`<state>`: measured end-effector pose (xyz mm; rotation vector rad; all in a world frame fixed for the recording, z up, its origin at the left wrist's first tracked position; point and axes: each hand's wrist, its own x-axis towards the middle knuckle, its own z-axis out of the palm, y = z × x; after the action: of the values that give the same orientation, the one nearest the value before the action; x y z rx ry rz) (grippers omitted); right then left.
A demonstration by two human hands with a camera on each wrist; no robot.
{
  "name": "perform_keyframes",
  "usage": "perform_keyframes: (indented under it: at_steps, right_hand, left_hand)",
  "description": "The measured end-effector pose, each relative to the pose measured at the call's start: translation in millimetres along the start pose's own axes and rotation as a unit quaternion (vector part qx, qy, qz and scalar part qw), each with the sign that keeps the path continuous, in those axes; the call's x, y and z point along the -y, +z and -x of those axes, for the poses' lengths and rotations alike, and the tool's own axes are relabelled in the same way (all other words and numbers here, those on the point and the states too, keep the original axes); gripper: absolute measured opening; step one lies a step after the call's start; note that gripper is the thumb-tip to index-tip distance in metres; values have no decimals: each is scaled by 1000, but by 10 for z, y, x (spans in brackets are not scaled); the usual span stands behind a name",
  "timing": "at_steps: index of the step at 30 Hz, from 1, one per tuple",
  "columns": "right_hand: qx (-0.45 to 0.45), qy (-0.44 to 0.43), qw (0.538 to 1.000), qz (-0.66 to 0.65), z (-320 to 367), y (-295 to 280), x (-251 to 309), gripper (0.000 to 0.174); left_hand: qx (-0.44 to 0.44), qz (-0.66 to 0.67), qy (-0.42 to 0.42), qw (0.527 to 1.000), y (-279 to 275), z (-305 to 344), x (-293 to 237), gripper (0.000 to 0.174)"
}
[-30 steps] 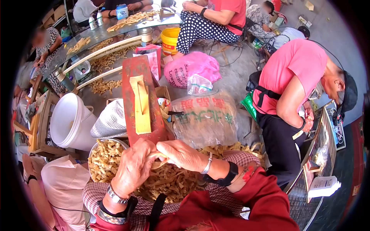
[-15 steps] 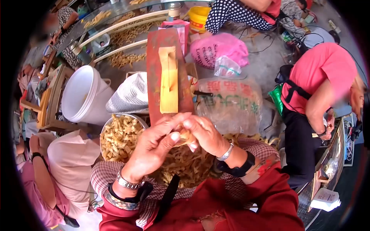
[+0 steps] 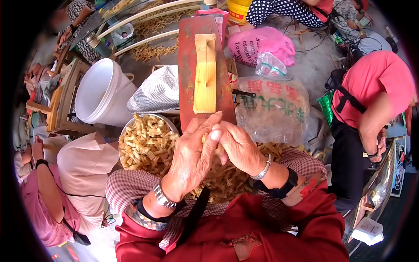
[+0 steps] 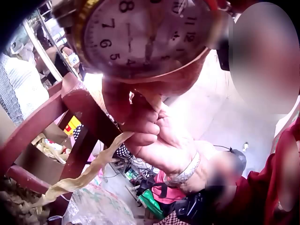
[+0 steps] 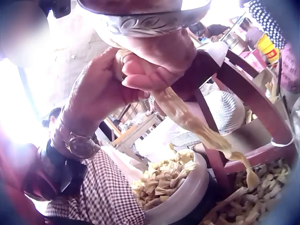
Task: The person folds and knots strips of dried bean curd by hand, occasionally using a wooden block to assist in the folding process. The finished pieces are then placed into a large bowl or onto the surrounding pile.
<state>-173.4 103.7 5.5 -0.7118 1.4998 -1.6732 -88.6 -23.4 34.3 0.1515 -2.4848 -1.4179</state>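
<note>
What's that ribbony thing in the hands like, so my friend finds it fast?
In the right wrist view, find the dark red bench. A pale tan strip hangs in front of it from the right hand. Unlike the short pieces heaped in the white tub, it is one long, crinkled ribbon.

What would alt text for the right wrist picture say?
A right hand wearing a silver-coloured bangle grips a long, twisted, pale-yellow strip, against a left hand. Below sits a round white container of short yellowish pieces, beside a dark-red, wooden-looking frame.
</note>
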Motion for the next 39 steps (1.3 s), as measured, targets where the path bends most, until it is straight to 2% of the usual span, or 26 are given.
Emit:
perform_keyframes:
  at_steps: [1,2,5,6,9,13,14,17,18,21,24,27,28,29,31,33,35,38,39]
  right_hand:
    - [-7,10,1000,20,11,17,48,39]
    - [-30,-29,999,4,27,54,118,36]
    - [-27,-75,997,-2,58,19,156,33]
    - [-33,-81,996,-16,64,18,152,31]
    - [-86,-78,991,69,112,-53,80,32]
    - [-100,-94,986,95,135,-108,83,43]
    - [-100,-124,982,97,133,-143,82,30]
    - [-113,-109,970,188,172,-327,-24,30]
    - [-136,-105,975,144,176,-378,-36,29]
    - [-119,-143,950,250,236,-501,68,24]
    - [-57,-125,959,250,216,-471,30,22]
    - [-33,0,989,146,178,-404,32,20]
    - [-25,30,992,123,168,-393,55,18]
    - [-23,28,992,124,159,-376,50,18]
    - [-18,25,992,123,141,-337,30,17]
    - [-11,23,991,130,130,-332,25,16]
    - [2,25,990,135,129,-321,39,16]
    - [42,36,988,146,147,-284,124,17]
    - [51,-35,981,183,135,-255,88,16]
  left_hand:
    - [-16,-27,54,998,6,-9,57,38]
    - [-31,154,-57,986,78,38,26,37]
    - [26,353,-141,924,-28,20,20,44]
    - [35,360,-142,921,-45,7,-13,52]
    - [45,468,-191,861,-65,1,-37,57]
    - [95,551,-216,800,-92,-4,-42,60]
    - [106,559,-211,795,-97,-4,-30,60]
    - [89,618,-194,756,-159,-2,119,59]
    - [61,628,-207,748,-213,-6,130,58]
    - [68,624,-187,756,-246,51,153,59]
    - [60,618,-169,765,-278,36,179,61]
    - [35,562,-189,804,-250,19,46,63]
    - [28,513,-176,839,-219,48,61,63]
    - [-18,482,-206,852,-166,67,0,54]
    - [20,343,-246,906,-166,82,86,45]
    - [41,298,-286,910,-170,61,44,32]
    - [42,279,-291,914,-174,69,56,26]
    - [9,304,-257,917,-119,68,40,21]
    - [2,308,-260,915,-120,68,26,19]
